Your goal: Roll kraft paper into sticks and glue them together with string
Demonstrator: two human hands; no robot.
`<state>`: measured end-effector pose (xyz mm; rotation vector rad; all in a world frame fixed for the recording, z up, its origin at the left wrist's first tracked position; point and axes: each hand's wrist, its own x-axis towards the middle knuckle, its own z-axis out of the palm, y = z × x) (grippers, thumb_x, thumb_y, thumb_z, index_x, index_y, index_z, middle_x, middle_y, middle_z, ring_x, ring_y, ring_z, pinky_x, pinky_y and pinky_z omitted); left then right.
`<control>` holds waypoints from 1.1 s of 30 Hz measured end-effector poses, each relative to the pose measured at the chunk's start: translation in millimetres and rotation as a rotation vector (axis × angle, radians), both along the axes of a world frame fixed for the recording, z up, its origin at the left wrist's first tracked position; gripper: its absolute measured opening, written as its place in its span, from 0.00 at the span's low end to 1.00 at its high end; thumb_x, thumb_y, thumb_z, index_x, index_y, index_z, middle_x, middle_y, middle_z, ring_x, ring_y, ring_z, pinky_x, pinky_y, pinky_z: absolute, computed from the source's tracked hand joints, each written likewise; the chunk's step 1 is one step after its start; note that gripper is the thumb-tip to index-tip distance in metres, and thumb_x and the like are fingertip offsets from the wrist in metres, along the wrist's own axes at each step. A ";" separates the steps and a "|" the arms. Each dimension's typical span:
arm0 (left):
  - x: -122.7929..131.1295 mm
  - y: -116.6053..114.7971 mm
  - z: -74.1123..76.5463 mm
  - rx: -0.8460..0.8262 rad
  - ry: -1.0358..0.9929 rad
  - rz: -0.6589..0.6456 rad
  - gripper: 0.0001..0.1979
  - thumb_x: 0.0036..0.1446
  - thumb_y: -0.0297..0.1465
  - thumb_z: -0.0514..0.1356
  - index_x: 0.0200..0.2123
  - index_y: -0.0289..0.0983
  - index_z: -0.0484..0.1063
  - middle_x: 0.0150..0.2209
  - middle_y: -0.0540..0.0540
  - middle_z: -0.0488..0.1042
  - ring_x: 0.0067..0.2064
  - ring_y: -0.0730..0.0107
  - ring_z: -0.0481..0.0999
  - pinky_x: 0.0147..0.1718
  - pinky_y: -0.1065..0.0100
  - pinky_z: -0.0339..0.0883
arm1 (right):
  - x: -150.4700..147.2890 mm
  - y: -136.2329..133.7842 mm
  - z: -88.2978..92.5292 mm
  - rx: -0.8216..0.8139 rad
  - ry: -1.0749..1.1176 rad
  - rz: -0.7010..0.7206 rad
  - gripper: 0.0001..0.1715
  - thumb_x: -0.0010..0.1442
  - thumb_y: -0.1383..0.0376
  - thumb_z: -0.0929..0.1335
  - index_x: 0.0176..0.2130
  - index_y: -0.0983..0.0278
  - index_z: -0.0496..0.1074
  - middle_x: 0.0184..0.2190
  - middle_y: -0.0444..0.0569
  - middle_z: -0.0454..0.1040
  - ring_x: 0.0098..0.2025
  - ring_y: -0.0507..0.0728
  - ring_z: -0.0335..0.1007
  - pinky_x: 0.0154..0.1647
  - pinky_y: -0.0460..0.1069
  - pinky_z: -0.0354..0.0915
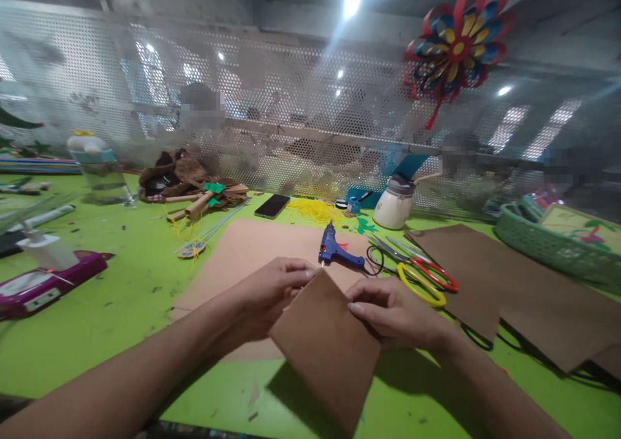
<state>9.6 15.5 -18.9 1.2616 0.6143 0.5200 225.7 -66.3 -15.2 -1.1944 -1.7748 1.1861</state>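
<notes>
A piece of brown cardboard (pixel 327 342), tilted with one corner pointing away from me, is held up between both hands over the table's near edge. My left hand (pixel 274 293) grips its left side near the top corner, its fingers partly behind the sheet. On the right edge, my right hand (pixel 388 310) pinches the cardboard between thumb and fingers. Just beyond them a blue hot glue gun (pixel 337 251) lies on large light-brown sheets (pixel 257 245). Right of it are scissors with yellow handles (pixel 420 284) and scissors with red handles (pixel 439 274).
Darker brown cardboard sheets (pixel 466 264) and a green basket (pixel 543 251) lie to the right. A phone (pixel 272 206), yellow shreds (pixel 310 211) and a white jar (pixel 394 206) stand along the back. At left are a purple power strip (pixel 58 282) and a water-filled cup (pixel 104 174).
</notes>
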 end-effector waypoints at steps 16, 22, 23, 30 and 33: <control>9.9 9.9 -17.9 1.283 0.541 -0.065 0.09 0.59 0.32 0.56 0.34 0.38 0.77 0.33 0.45 0.71 0.39 0.66 0.67 0.38 0.68 0.61 | -20.4 18.6 -20.4 0.533 -0.725 -0.061 0.12 0.64 0.69 0.60 0.32 0.66 0.71 0.31 0.50 0.71 0.35 0.56 0.64 0.35 0.50 0.60; 12.7 13.5 -26.6 1.331 0.611 -0.026 0.09 0.57 0.33 0.58 0.32 0.39 0.77 0.31 0.47 0.69 0.38 0.66 0.67 0.35 0.69 0.60 | -19.2 21.0 -26.0 0.565 -0.755 -0.067 0.10 0.64 0.69 0.62 0.33 0.66 0.71 0.33 0.52 0.69 0.38 0.57 0.63 0.38 0.51 0.61; 12.7 13.7 -26.0 1.322 0.624 -0.025 0.08 0.57 0.33 0.58 0.32 0.39 0.77 0.31 0.47 0.69 0.37 0.66 0.68 0.35 0.69 0.60 | -18.3 20.9 -26.8 0.557 -0.742 -0.075 0.09 0.63 0.69 0.62 0.34 0.66 0.71 0.33 0.52 0.69 0.38 0.57 0.63 0.39 0.51 0.61; 8.5 18.4 -19.9 1.160 0.636 -0.023 0.08 0.54 0.33 0.59 0.31 0.39 0.78 0.30 0.48 0.69 0.35 0.68 0.69 0.33 0.70 0.60 | -10.8 20.7 -30.8 0.518 -0.667 -0.120 0.05 0.60 0.67 0.66 0.36 0.65 0.73 0.33 0.50 0.71 0.39 0.57 0.64 0.39 0.51 0.61; 7.1 21.0 -22.5 1.171 0.596 -0.041 0.08 0.54 0.33 0.59 0.30 0.38 0.78 0.29 0.47 0.70 0.34 0.68 0.68 0.32 0.70 0.60 | -7.6 21.7 -33.4 0.530 -0.634 -0.122 0.06 0.60 0.67 0.67 0.34 0.65 0.74 0.31 0.50 0.71 0.37 0.56 0.65 0.38 0.51 0.61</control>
